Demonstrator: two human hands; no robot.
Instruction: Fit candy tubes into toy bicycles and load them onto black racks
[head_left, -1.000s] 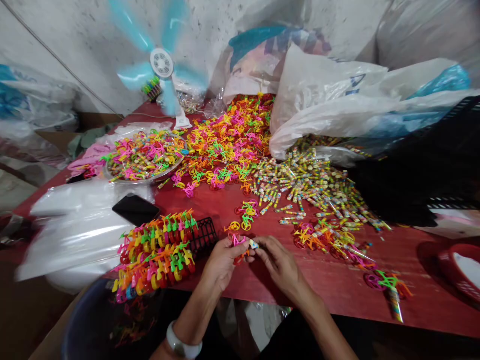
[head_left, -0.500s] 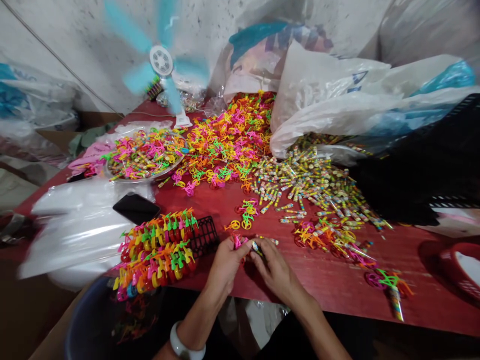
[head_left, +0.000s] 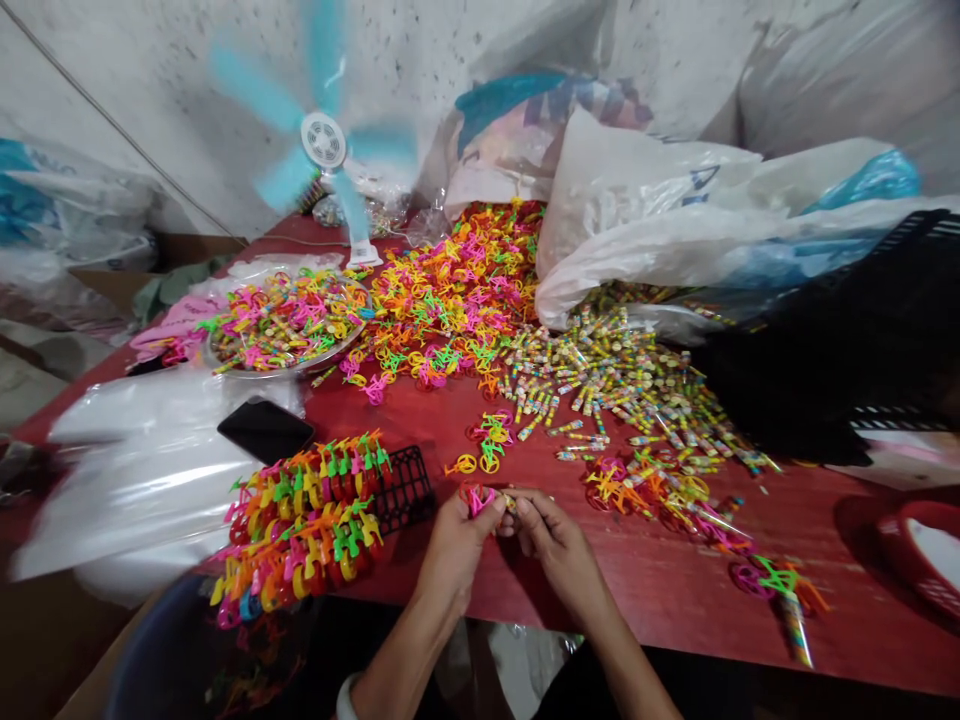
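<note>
My left hand (head_left: 454,550) is closed around pink and red plastic toy bicycles (head_left: 480,499), just above the front of the red table. Touching it from the right, my right hand (head_left: 559,540) pinches the end of a small patterned tube (head_left: 511,503), mostly covered by fingers. Beyond the hands lie a few loose toy bicycles (head_left: 493,430), green, pink and yellow. To the left, a black plastic rack (head_left: 405,488) carries rows of bright toy pieces (head_left: 307,500). A pile of patterned tubes (head_left: 622,380) spreads at the right.
A large heap of toy bicycles (head_left: 450,290) fills the middle back, beside a full clear bowl (head_left: 330,358). A blue fan (head_left: 324,140) spins behind. White sacks (head_left: 645,190), a black crate (head_left: 810,350), a phone (head_left: 265,431), plastic sheets (head_left: 142,480) and a red basket (head_left: 922,550) surround the area.
My hands have drawn closer together at the fingertips, and the tube between them is more hidden. The whole view has shifted slightly.
</note>
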